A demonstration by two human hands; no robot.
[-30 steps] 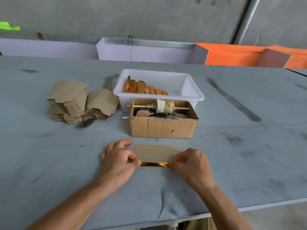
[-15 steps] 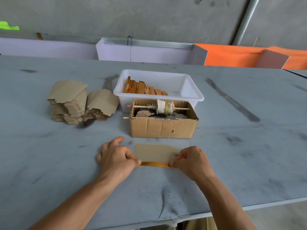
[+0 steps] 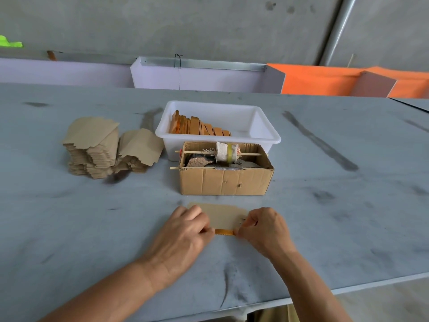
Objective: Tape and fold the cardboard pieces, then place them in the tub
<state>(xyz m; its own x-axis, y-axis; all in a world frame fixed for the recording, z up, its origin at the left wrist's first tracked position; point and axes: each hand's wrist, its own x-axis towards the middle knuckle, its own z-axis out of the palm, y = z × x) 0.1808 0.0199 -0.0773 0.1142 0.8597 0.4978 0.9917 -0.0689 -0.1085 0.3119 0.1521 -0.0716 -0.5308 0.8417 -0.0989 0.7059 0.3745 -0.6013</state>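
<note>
Cardboard piece [image 3: 222, 216], long axis left–right, lies flat on bare desk [image 3: 348, 228] before the box [image 3: 224, 180]; left hand [image 3: 185, 235] and right hand [image 3: 263, 228] each pinch an end of its near-edge tape strip [image 3: 224, 232].

Two hands tape a cardboard piece on a grey table.

The left hand [image 3: 183, 231] and right hand [image 3: 263, 227] pinch opposite ends of an orange tape strip [image 3: 224, 232] along the near edge of a flat cardboard piece [image 3: 224, 214]. Beyond it sits an open box [image 3: 224, 181] with a roll on a stick, then a white tub [image 3: 262, 133] holding folded pieces [image 3: 197, 126]. A stack [image 3: 92, 147] of blanks lies left, on the table [image 3: 336, 217].
</note>
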